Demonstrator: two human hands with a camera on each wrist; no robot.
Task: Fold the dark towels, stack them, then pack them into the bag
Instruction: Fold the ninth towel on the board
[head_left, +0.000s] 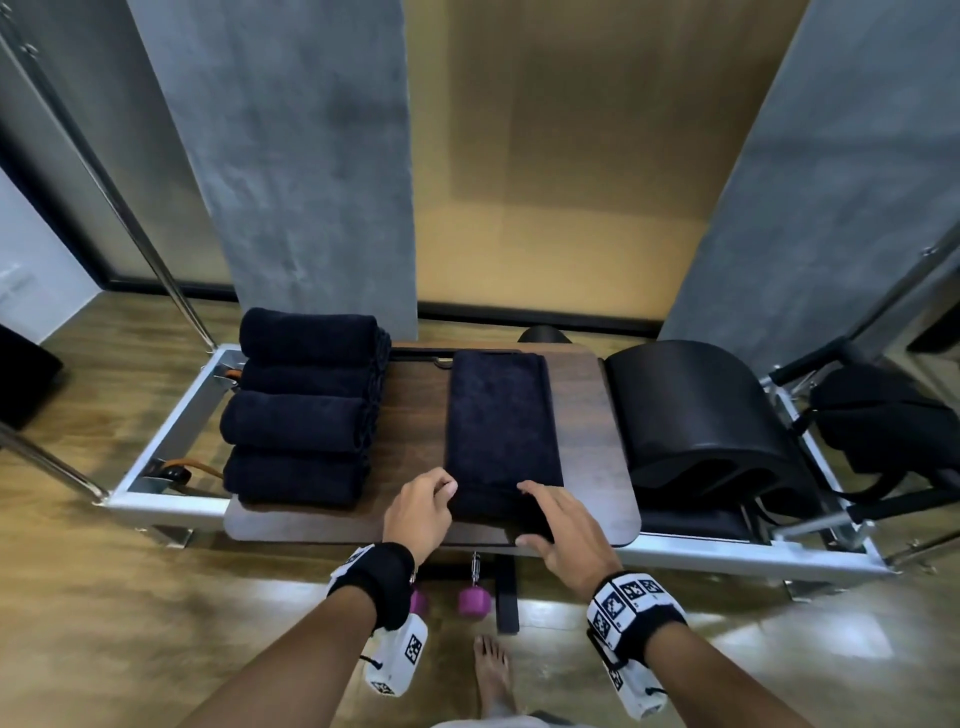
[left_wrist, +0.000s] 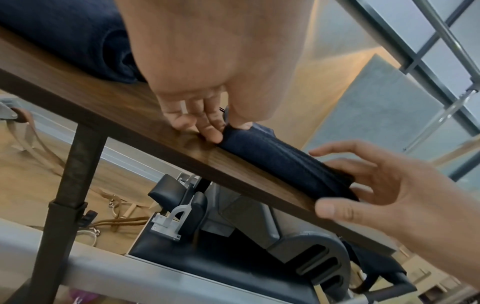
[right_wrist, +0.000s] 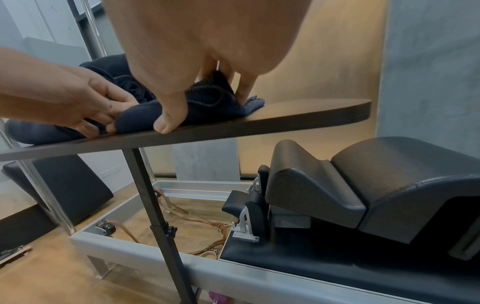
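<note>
We have a dark towel lying as a long folded strip down the middle of the wooden tabletop, its near end turned up into a small roll at the table's front edge. Our left hand pinches the left corner of that roll, thumb and fingertips curled onto the cloth; our right hand grips the right end, thumb at the front edge and fingers spread over the top. We judge the terry soft, light and limp, so it will sag and loosen unless both ends are held evenly, and the thick hem gives the surest purchase. Four rolled towels lie in a row on the tabletop's left side. The smooth board stands on a black leg above a metal-framed exercise bed, with a padded black arc to the right and a black bag beyond it; the floor is wood, with grey panels behind.
</note>
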